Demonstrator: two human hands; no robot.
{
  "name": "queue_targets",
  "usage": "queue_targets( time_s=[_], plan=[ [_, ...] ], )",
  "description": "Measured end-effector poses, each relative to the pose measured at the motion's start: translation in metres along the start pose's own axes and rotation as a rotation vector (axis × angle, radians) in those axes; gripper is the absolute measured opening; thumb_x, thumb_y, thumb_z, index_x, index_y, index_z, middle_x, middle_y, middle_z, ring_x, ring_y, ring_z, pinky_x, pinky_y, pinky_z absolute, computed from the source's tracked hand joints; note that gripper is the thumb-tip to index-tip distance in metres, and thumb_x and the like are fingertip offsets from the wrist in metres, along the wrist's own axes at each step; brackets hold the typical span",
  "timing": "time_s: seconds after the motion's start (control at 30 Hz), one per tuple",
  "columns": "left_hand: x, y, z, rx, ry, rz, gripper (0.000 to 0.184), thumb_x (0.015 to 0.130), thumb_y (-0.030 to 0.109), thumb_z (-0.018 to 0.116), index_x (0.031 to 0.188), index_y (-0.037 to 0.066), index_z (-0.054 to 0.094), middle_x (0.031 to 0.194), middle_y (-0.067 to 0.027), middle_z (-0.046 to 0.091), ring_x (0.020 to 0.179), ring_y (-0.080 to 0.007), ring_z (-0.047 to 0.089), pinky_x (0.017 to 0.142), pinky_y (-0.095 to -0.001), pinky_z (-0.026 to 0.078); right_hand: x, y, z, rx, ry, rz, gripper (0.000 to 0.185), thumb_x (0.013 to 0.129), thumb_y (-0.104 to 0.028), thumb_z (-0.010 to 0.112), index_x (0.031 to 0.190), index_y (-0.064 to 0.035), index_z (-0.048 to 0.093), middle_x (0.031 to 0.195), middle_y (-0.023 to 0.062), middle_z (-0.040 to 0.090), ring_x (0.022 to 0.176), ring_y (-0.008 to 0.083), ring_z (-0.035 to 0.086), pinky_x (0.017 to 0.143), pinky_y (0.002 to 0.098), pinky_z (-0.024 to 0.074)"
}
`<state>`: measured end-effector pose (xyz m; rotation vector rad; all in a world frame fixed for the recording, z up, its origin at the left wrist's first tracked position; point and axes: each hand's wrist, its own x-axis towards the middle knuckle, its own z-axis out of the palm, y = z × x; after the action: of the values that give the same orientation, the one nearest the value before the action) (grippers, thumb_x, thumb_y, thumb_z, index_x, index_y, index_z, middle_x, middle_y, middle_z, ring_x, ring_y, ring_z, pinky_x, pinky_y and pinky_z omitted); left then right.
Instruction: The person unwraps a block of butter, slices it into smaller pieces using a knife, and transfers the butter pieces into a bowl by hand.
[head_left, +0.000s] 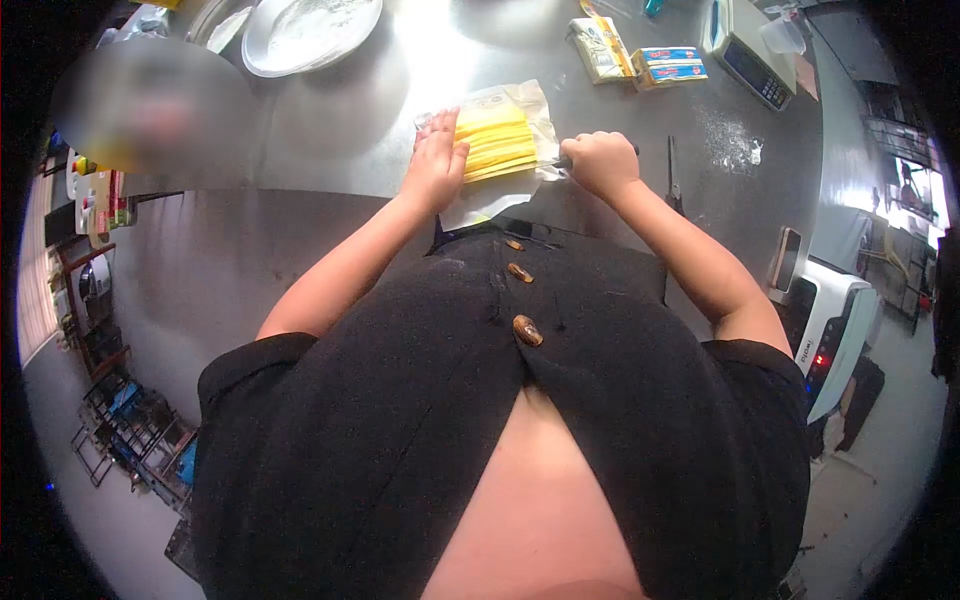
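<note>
A yellow block of butter (497, 140), scored or sliced into several long strips, lies on its opened white wrapper (541, 110) on the metal table. My left hand (438, 160) rests at the butter's left end, fingers stretched out and touching it. On the other side, my right hand (602, 162) is closed around the dark handle of a knife (552, 164). Its blade points left, toward the butter's near right edge; how far it reaches into the butter I cannot tell. A slim dark tool (673, 172), perhaps scissors, lies right of my right hand.
Two wrapped packs, a white-and-yellow one (601, 50) and a blue-and-red one (670, 67), lie farther back. A digital scale (748, 66) stands at the right. White powder (733, 142) dusts the table. A bowl of white powder (311, 33) is at the back left. A phone (786, 256) is at right.
</note>
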<state>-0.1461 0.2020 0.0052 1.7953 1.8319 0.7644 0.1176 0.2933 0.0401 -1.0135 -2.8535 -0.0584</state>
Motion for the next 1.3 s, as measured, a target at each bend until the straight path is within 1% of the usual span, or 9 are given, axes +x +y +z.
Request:
queue_targets(
  time_s=[0.5, 0.7, 0.8, 0.87, 1.0, 1.1, 1.2, 1.27, 1.3],
  plan=[
    [0.003, -0.005, 0.007, -0.013, 0.158, 0.066, 0.054, 0.093, 0.021, 0.043, 0.142, 0.001, 0.029, 0.140, -0.0271, 0.038, 0.132, -0.0391, 0.035, 0.110, -0.0497, 0.023, 0.024, 0.007, 0.000, -0.025, -0.101, -0.029, 0.009, 0.076, -0.018, 0.055, 0.070, -0.0176, 0.062, 0.070, 0.0030, 0.065, 0.064, 0.0235, 0.065, 0.058, 0.0378, 0.0481],
    [0.007, -0.012, 0.012, 0.117, 0.200, 0.078, 0.055, 0.094, 0.024, 0.043, 0.142, 0.002, 0.027, 0.142, -0.0273, 0.034, 0.134, -0.0415, 0.030, 0.112, -0.0507, 0.019, 0.035, 0.014, 0.010, -0.003, -0.141, -0.042, 0.011, 0.075, -0.018, 0.054, 0.071, -0.0165, 0.065, 0.071, 0.0043, 0.067, 0.066, 0.0250, 0.066, 0.059, 0.0387, 0.0495],
    [0.010, -0.013, 0.015, 0.269, 0.169, 0.016, 0.057, 0.099, 0.030, 0.034, 0.147, 0.004, 0.017, 0.146, -0.0259, 0.029, 0.137, -0.0392, 0.025, 0.114, -0.0471, 0.013, 0.039, 0.016, 0.011, 0.000, -0.196, -0.023, 0.007, 0.072, -0.017, 0.056, 0.071, -0.0141, 0.062, 0.073, 0.0055, 0.065, 0.068, 0.0271, 0.065, 0.061, 0.0413, 0.0502],
    [0.009, -0.017, 0.017, 0.189, 0.201, 0.039, 0.060, 0.094, 0.027, 0.043, 0.145, 0.002, 0.022, 0.145, -0.0263, 0.029, 0.134, -0.0416, 0.028, 0.112, -0.0500, 0.018, 0.042, 0.014, 0.007, 0.008, -0.279, -0.012, 0.008, 0.072, -0.017, 0.056, 0.073, -0.0130, 0.063, 0.073, 0.0069, 0.065, 0.069, 0.0280, 0.066, 0.061, 0.0414, 0.0506],
    [0.011, -0.022, 0.016, 0.073, 0.183, 0.059, 0.062, 0.095, 0.028, 0.043, 0.145, 0.001, 0.018, 0.145, -0.0268, 0.029, 0.135, -0.0409, 0.027, 0.113, -0.0494, 0.017, 0.045, 0.017, 0.003, 0.001, -0.263, -0.031, 0.013, 0.074, -0.017, 0.055, 0.075, -0.0145, 0.068, 0.073, 0.0083, 0.068, 0.067, 0.0282, 0.067, 0.058, 0.0407, 0.0525],
    [0.009, -0.023, 0.015, 0.036, 0.200, 0.054, 0.063, 0.096, 0.030, 0.042, 0.145, 0.000, 0.016, 0.146, -0.0273, 0.026, 0.136, -0.0410, 0.026, 0.112, -0.0511, 0.017, 0.056, 0.013, -0.008, 0.016, -0.400, -0.014, 0.016, 0.075, -0.017, 0.055, 0.080, -0.0154, 0.070, 0.078, 0.0089, 0.069, 0.073, 0.0290, 0.068, 0.063, 0.0412, 0.0536],
    [0.011, -0.014, 0.003, 0.071, 0.261, 0.097, 0.070, 0.092, 0.037, 0.050, 0.144, 0.001, 0.020, 0.144, -0.0247, 0.028, 0.137, -0.0394, 0.023, 0.114, -0.0512, 0.011, 0.065, 0.016, -0.009, 0.005, -0.520, 0.006, 0.018, 0.075, -0.018, 0.055, 0.085, -0.0153, 0.070, 0.083, 0.0092, 0.069, 0.079, 0.0292, 0.067, 0.067, 0.0414, 0.0536],
    [0.003, 0.006, -0.012, 0.205, 0.200, 0.392, 0.080, 0.084, 0.046, 0.060, 0.143, 0.006, 0.023, 0.142, -0.0198, 0.031, 0.140, -0.0367, 0.017, 0.116, -0.0504, 0.002, 0.065, 0.017, -0.010, 0.030, -0.546, 0.011, 0.018, 0.075, -0.021, 0.057, 0.087, -0.0154, 0.069, 0.085, 0.0093, 0.069, 0.082, 0.0294, 0.067, 0.069, 0.0416, 0.0532],
    [-0.003, 0.007, -0.009, 0.229, 0.146, 0.398, 0.088, 0.076, 0.048, 0.068, 0.142, 0.011, 0.024, 0.141, -0.0153, 0.029, 0.141, -0.0330, 0.012, 0.116, -0.0494, -0.005, 0.063, 0.018, -0.011, 0.028, -0.546, 0.010, 0.018, 0.075, -0.021, 0.057, 0.087, -0.0154, 0.069, 0.085, 0.0093, 0.069, 0.082, 0.0294, 0.067, 0.069, 0.0416, 0.0532]
  ],
)
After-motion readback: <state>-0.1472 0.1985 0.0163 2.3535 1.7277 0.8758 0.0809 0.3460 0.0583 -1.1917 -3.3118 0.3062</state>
